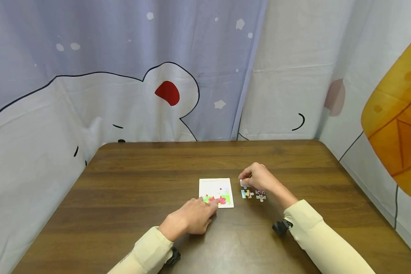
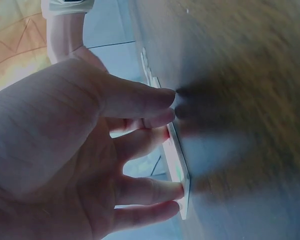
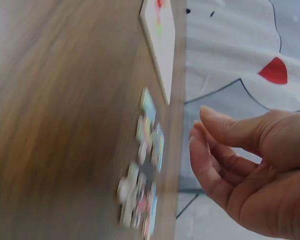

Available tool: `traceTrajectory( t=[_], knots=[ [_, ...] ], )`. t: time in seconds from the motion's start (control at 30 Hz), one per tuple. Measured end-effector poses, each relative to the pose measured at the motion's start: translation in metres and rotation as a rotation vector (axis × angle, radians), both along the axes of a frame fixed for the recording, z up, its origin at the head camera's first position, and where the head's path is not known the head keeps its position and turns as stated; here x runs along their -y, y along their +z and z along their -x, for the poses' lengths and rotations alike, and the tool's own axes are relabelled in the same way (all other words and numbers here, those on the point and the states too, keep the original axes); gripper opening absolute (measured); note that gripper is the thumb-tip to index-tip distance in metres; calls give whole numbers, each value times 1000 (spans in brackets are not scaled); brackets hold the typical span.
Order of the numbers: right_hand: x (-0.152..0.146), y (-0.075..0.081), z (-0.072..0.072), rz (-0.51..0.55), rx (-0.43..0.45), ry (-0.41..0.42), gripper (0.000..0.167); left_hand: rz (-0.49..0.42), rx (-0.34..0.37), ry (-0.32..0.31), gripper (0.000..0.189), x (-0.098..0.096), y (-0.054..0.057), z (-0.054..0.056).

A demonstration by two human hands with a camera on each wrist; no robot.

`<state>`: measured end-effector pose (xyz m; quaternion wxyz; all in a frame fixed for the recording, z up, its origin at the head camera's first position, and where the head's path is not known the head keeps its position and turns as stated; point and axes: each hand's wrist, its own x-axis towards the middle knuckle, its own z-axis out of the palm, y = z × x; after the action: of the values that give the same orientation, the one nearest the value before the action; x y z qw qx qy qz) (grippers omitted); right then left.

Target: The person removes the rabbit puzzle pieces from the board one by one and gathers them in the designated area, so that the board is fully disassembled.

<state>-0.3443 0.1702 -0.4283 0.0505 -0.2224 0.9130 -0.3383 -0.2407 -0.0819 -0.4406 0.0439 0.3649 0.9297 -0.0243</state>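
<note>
A small white puzzle board (image 1: 210, 187) with red and green picture parts along its near side lies on the table. My left hand (image 1: 192, 215) rests on the board's near left edge, fingers extended and fingertips touching it in the left wrist view. To the board's right lie several loose jigsaw pieces (image 1: 246, 194). Over them hovers my right hand (image 1: 260, 178), its thumb and fingers bent toward each other. The right wrist view shows nothing between these fingertips, which are apart from the puzzle pieces (image 3: 149, 107). My right hand partly hides the pieces in the head view.
The brown wooden table (image 1: 140, 182) stretches around the board on all sides. A printed curtain (image 1: 209, 45) hangs behind the table's far edge and down both sides. Dark straps with a small device (image 1: 281, 227) sit at my wrists.
</note>
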Motion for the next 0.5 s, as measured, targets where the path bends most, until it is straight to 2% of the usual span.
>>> traceTrajectory(
  t=[0.07,0.17,0.33,0.5],
  knots=[
    [9,-1,2,25,17,51,15,-6,12,-3,15,0,0,1],
    [22,-3,4,84,84,139,22,-12,18,-8,17,1,0,1],
    [38,-8,3,135,201,219,33,-11,12,-9,17,2,-1,2],
    [48,-12,2,130,205,255,41,-18,19,-3,18,2,0,2]
  ],
)
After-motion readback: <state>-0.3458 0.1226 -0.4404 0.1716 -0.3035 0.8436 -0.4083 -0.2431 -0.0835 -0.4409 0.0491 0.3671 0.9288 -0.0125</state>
